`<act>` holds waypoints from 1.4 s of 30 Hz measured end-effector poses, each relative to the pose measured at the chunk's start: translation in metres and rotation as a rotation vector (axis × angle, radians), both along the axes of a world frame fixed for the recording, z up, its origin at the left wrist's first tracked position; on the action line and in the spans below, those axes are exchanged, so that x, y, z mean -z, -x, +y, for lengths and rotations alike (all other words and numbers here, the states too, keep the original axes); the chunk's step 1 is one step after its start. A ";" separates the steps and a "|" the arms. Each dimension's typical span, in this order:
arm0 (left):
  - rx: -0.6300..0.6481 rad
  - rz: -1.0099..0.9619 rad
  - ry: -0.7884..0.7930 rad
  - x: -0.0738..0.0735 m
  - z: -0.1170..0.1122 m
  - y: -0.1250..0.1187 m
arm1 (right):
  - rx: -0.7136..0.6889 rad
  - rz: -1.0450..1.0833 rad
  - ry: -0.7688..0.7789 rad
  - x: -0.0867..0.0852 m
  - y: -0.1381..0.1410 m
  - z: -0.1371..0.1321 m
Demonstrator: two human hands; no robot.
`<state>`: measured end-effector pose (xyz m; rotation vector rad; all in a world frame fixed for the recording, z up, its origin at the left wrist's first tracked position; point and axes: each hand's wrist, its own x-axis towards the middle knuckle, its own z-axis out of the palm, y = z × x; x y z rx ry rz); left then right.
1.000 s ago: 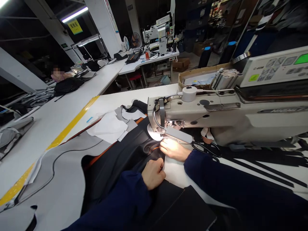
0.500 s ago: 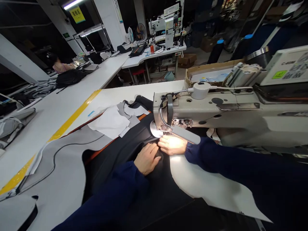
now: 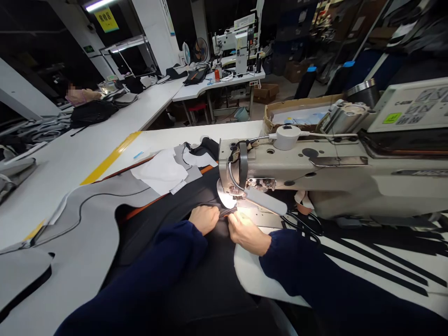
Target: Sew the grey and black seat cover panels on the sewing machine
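Dark material (image 3: pixel 220 266), black and smooth, spreads beneath both hands and up to the sewing machine (image 3: pixel 329 179). My left hand (image 3: pixel 205 219) has its fingers closed on the material's edge, just left of the lit needle area. Pinching the same edge from the right, my right hand (image 3: pixel 248 233) is close below the needle. A short stretch of edge with a trace of orange shows between the two hands. The grey lamp (image 3: pixel 266 200) hangs over the right hand. Grey panels (image 3: pixel 94 233) with dark piping lie left of the black material, a white piece (image 3: pixel 161 172) on top.
Black strips (image 3: pixel 378 266) and a black cord (image 3: pixel 304 224) lie right of my right hand. Behind the machine stands a cardboard box (image 3: pixel 301 109). Yellow tape (image 3: pixel 112 156) crosses the white table. Another person (image 3: pixel 80 95) sits at the far left.
Both hands have drawn apart, the left going up and left, the right shifting down. The material's edge now shows between them. More table with black strips is visible on the right.
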<state>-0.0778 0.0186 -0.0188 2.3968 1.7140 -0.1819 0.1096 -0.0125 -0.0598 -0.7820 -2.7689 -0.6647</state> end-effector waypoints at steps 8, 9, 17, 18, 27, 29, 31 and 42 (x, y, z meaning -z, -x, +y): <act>0.402 -0.163 -0.421 0.001 -0.008 -0.008 | 0.085 0.103 0.003 0.013 0.006 -0.021; 0.474 -0.125 -0.446 0.001 -0.006 -0.012 | 0.094 0.107 -0.006 0.013 0.008 -0.023; 0.211 -0.202 -0.170 0.003 0.024 -0.028 | 0.061 0.043 0.034 0.008 -0.001 -0.024; 0.214 -0.195 -0.170 0.003 0.023 -0.028 | 0.065 0.026 0.046 0.008 -0.002 -0.023; 0.298 -0.013 -0.148 0.009 0.005 -0.048 | 0.114 0.082 0.072 0.012 -0.003 -0.019; 0.272 -0.011 -0.118 0.011 0.005 -0.052 | 0.127 0.117 0.054 0.013 -0.003 -0.018; 0.246 -0.030 -0.099 0.013 0.006 -0.055 | 0.139 0.135 0.032 0.014 -0.005 -0.016; 0.119 -0.214 -0.097 0.012 0.019 -0.060 | 0.127 0.121 -0.026 0.015 -0.003 -0.006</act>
